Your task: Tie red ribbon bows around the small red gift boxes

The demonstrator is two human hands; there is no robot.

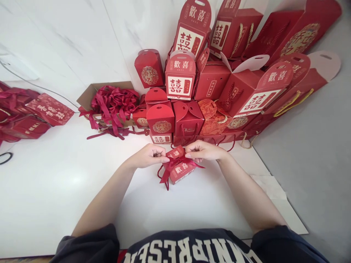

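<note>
A small red gift box with white characters lies on the white table in front of me. A dark red ribbon is tied round its top, its loose ends trailing down to the left. My left hand pinches the ribbon's left loop with closed fingers. Pinching the right loop, also with closed fingers, is my right hand. Both hands hover just above the box.
A heap of red gift boxes of different sizes is stacked behind, against the wall. A cardboard box of loose red ribbons sits at the back left. Flat red bags lie at far left. The grey floor is to the right.
</note>
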